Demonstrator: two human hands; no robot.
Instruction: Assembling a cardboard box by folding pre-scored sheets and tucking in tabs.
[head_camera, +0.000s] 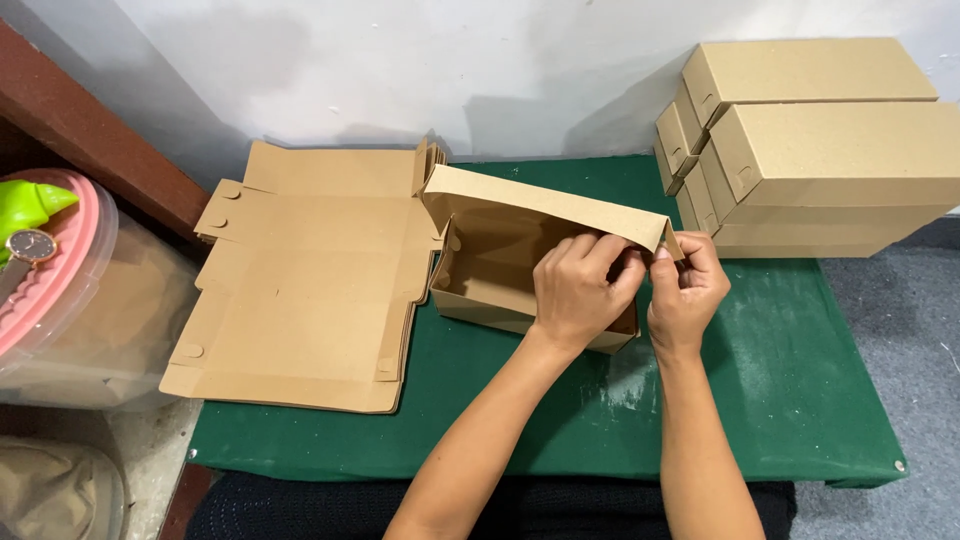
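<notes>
Both hands, left (578, 290) and right (686, 290), pinched a flap of the half-folded brown box (480, 265); flat blanks (310, 290) lay left, finished boxes (820, 140) stacked at right.

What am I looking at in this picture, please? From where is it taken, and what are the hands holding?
There is no machine: a person works with two bare hands. The single picture comes from a camera on the person's head, looking down. On the green mat the left hand and right hand pinch a flap at the right end of a half-folded cardboard box. To its left lies a stack of flat unfolded box sheets. Finished closed boxes are stacked at the back right. A clear plastic tub with a pink lid stands at the far left.
</notes>
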